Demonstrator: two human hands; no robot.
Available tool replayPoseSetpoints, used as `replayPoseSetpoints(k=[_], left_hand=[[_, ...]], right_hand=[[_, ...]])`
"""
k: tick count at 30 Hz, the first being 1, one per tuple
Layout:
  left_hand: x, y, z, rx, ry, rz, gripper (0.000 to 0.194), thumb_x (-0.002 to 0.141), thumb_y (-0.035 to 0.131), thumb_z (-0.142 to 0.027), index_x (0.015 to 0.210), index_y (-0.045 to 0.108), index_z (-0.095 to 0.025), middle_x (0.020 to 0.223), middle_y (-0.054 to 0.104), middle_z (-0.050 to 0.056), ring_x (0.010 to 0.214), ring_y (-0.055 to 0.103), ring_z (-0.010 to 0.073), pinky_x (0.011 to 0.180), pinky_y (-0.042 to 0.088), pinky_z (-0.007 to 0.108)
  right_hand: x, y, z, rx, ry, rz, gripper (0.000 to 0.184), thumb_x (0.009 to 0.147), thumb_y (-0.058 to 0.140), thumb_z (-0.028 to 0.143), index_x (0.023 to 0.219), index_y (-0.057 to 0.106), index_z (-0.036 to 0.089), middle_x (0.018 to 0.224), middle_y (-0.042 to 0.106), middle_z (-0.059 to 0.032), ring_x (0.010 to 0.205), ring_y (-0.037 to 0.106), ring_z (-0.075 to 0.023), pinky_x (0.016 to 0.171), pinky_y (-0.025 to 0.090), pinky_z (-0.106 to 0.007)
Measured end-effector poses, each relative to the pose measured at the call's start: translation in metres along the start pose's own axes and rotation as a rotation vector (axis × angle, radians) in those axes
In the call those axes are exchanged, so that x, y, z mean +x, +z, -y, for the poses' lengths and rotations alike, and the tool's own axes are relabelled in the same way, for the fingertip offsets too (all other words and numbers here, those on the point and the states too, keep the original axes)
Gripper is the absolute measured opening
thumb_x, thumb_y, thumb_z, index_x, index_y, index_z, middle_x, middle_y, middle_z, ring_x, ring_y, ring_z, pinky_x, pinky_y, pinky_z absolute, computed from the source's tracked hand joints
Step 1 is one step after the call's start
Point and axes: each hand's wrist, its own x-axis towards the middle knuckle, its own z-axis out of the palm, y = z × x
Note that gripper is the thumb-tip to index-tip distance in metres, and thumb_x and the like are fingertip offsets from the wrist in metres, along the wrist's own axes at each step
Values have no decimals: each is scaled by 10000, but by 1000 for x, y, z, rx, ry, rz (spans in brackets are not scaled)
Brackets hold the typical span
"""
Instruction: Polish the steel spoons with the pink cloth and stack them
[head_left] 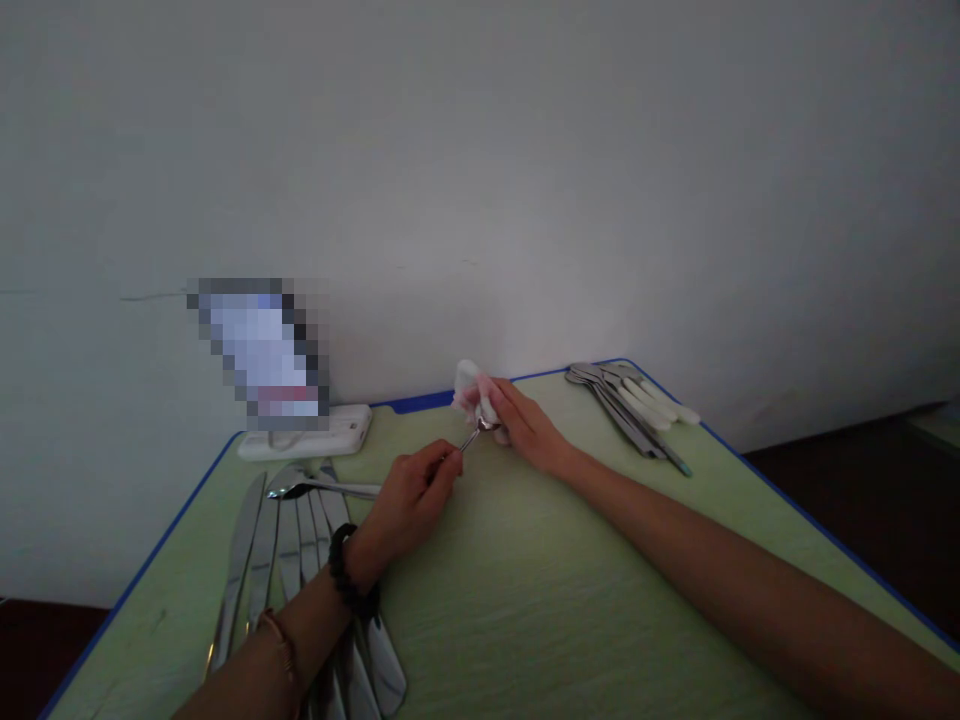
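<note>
My left hand (420, 490) pinches the handle of a metal spoon (471, 437) above the middle of the table. The spoon's bowl rests against a white and pink cloth (469, 388), which my right hand (523, 422) grips with its fingers closed. Part of the bowl is hidden by the cloth. Under and beside my left forearm lies a row of table knives (244, 545), with another spoon (289, 485) across their far ends. My arm covers part of this row.
A pile of spoons and other cutlery (619, 410), some with white handles, lies at the far right of the green table (525, 610). A blurred screen (259, 345) stands on a white base (345, 430) at the far left. A wall (480, 180) borders the far edge.
</note>
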Motion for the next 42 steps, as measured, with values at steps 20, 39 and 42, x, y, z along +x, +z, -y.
replayPoseSetpoints(k=[20, 39, 42], left_hand=[[7, 1, 0, 39, -4, -211, 336, 912, 366, -367, 1007, 625, -175, 850, 657, 34, 821, 591, 185, 712, 433, 263], [5, 8, 3, 3, -17, -67, 167, 866, 474, -340, 949, 437, -200, 644, 519, -62, 541, 493, 111, 514, 345, 214], [5, 9, 5, 86, -37, -8, 206, 883, 435, -341, 1027, 441, -194, 579, 501, -74, 497, 473, 122, 499, 318, 221]], right_hand=[[15, -5, -33, 369, 303, -137, 630, 769, 389, 727, 880, 690, 184, 750, 685, -23, 825, 617, -200, 932, 412, -357], [9, -12, -22, 278, 290, 13, 325, 710, 664, 463, 795, 666, 149, 678, 644, -2, 650, 552, -142, 651, 432, -274], [10, -11, -24, 342, 319, -33, 336, 690, 686, 453, 837, 672, 151, 728, 666, -11, 689, 573, -149, 688, 443, -282]])
